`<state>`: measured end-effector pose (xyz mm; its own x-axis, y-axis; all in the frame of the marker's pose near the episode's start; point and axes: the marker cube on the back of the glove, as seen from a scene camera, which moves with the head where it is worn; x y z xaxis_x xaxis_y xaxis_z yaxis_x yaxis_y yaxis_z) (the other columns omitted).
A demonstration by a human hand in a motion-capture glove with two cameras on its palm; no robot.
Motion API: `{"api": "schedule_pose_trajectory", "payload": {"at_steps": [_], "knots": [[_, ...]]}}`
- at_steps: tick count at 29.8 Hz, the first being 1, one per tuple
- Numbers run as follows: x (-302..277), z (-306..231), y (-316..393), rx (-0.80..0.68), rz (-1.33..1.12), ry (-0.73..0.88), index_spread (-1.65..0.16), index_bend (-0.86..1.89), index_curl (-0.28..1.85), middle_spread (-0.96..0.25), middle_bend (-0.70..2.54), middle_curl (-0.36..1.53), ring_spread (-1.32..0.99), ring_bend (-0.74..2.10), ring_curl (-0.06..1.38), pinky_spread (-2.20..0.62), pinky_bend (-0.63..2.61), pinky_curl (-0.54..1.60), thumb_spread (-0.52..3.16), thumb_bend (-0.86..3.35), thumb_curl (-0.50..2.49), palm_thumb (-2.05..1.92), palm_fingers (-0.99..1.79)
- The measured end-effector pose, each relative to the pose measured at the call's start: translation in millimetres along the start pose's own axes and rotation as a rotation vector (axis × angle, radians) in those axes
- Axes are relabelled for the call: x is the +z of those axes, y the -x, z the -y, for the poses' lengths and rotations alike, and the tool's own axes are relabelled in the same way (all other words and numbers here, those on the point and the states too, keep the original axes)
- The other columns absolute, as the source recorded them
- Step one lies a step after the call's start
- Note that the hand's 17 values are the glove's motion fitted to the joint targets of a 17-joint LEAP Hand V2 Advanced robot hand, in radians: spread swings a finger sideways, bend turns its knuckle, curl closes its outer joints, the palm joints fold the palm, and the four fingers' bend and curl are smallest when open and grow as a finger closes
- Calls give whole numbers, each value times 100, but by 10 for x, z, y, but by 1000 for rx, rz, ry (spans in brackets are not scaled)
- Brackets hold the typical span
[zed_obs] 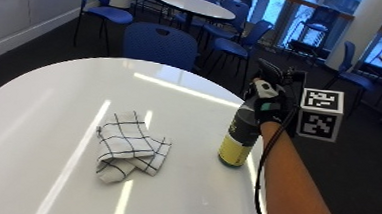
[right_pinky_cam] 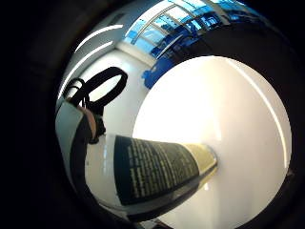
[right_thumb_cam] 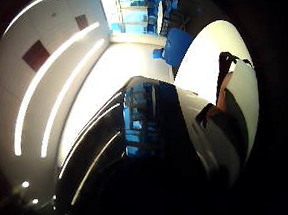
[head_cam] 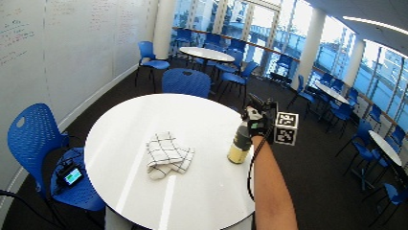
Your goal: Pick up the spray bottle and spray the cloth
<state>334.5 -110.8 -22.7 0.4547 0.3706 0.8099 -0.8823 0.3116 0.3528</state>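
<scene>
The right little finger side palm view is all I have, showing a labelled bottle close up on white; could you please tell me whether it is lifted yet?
Observer: Not visibly; in the outside view the spray bottle stands upright with its base on the white table.
Operator: Thank you. Is the hand on it?
Observer: Yes, the gloved right hand grips its top, around the sprayer head.
Operator: And where is the cloth?
Observer: The checked cloth lies crumpled on the table beside the bottle, apart from it.
</scene>
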Motion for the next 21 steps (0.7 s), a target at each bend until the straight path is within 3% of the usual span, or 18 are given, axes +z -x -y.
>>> {"api": "schedule_pose_trajectory", "payload": {"at_steps": [12,21], "knots": [[-80,132,654,-196,-216,114,-25,53,59,-21,64,51,-18,51,45,-21,34,36,27,-3,80,88,138],[0,-6,873,-397,-519,320,-25,54,59,-21,65,50,-17,51,45,-21,34,37,25,-3,81,88,138]]}}
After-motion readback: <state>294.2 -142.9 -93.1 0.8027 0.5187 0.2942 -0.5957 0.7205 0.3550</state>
